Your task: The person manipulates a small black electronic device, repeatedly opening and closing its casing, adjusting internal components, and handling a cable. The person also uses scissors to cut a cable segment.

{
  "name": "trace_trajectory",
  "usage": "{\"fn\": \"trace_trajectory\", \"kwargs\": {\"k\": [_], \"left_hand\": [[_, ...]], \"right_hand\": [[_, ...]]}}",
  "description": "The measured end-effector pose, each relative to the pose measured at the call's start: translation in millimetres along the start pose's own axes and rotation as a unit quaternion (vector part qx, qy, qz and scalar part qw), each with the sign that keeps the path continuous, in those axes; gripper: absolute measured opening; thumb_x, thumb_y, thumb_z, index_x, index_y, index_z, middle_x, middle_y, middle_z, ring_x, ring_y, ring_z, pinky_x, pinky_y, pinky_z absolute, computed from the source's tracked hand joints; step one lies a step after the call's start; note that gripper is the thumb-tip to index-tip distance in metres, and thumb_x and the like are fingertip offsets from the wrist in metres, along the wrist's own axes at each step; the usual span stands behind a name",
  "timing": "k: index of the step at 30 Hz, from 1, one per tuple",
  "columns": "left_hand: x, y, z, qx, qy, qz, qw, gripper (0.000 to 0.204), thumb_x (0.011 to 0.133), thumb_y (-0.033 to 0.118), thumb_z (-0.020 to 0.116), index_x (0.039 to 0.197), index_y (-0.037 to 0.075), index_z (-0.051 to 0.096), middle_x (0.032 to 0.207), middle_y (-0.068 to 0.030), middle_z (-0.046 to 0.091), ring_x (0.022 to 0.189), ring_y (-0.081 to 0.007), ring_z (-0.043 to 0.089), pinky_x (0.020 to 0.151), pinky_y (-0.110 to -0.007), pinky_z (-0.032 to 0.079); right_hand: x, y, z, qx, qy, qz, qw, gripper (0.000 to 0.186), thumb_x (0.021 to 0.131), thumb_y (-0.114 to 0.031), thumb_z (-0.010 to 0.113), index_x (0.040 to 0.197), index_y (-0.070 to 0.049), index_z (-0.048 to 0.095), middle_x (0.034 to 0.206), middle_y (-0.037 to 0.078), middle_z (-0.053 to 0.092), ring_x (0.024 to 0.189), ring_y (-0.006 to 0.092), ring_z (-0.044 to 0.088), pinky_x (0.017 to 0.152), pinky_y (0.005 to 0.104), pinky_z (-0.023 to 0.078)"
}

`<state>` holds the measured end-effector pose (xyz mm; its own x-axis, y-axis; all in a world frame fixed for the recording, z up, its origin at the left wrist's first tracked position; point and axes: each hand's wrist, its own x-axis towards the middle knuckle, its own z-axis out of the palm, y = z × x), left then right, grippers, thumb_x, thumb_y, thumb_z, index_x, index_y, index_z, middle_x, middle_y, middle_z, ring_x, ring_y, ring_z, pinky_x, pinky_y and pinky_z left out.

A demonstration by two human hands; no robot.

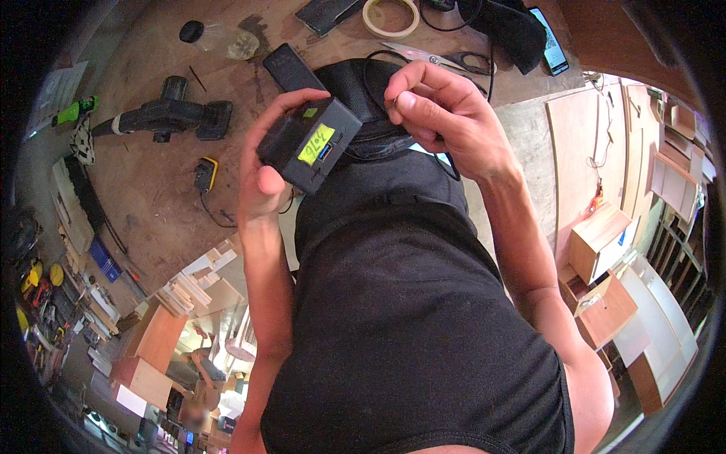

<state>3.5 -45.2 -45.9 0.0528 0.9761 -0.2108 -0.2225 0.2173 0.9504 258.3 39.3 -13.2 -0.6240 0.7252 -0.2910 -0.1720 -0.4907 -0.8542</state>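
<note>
The left hand (265,163) was closed around a dark box (308,144), thumb on the near side and fingers over the top edge, holding it tilted at chest height in front of the black shirt (408,318). The box showed a yellow-green label and a small blue port on the face turned up to the camera. Just beside it, the right hand (439,110) was pinched shut on a thin black cable (378,64) that looped over a black pouch (363,91) behind the box; whether the cable's plug sat inside the fingers could not be told.

To do this well, the box wanted a steady grip with the port kept clear of the thumb, and the cable end brought in square to the port, not at a slant, I judged.

Beyond the hands lay the workbench (151,189). On it sat a cordless drill (170,113) to the left, well apart from the box, and a small yellow-and-black gadget (204,174) nearer. Farther off lay scissors (439,57), a roll of tape (390,17) and a phone (550,41) near the far edge.
</note>
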Motion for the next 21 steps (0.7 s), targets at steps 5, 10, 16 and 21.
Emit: {"fn": "trace_trajectory", "kwargs": {"k": [5,10,16,21], "left_hand": [[-6,-7,-2,-0.045,0.030,-0.037,0.998,0.147,0.051,0.107,0.065,0.145,-0.006,0.055,0.125,-0.0171,0.073,0.108,-0.0195,0.073,0.085,-0.030,0.061],[-5,-8,3,-0.053,0.039,-0.020,0.998,0.143,0.057,0.107,0.059,0.145,-0.006,0.054,0.123,-0.0212,0.074,0.100,-0.0206,0.074,0.071,-0.029,0.060],[-5,-10,0,-0.074,0.039,-0.026,0.996,0.137,0.063,0.104,0.060,0.144,-0.006,0.055,0.123,-0.0214,0.074,0.101,-0.0206,0.073,0.070,-0.029,0.058],[-8,-11,-2,-0.053,0.068,-0.020,0.996,0.125,0.069,0.095,0.072,0.144,-0.004,0.057,0.124,-0.0148,0.072,0.107,-0.0186,0.073,0.079,-0.028,0.059]], "right_hand": [[0,0,-1,-0.027,0.001,0.009,1.000,0.017,0.107,-0.016,0.071,0.117,-0.003,0.073,0.094,0.002,0.073,0.061,0.0006,0.044,0.050,0.0180,0.029],[-2,-6,2,-0.058,-0.006,0.020,0.998,0.021,0.103,-0.024,0.077,0.114,-0.005,0.078,0.096,0.000,0.078,0.069,0.0008,0.053,0.059,0.0194,0.038],[-1,-4,4,-0.037,-0.031,0.019,0.999,0.020,0.100,-0.019,0.081,0.114,-0.004,0.078,0.099,0.001,0.080,0.082,0.0031,0.065,0.069,0.0224,0.049],[-3,-6,23,-0.110,-0.045,-0.053,0.991,0.016,0.099,-0.002,0.078,0.115,0.000,0.077,0.104,0.007,0.078,0.098,0.0082,0.072,0.084,0.0214,0.055]]}}
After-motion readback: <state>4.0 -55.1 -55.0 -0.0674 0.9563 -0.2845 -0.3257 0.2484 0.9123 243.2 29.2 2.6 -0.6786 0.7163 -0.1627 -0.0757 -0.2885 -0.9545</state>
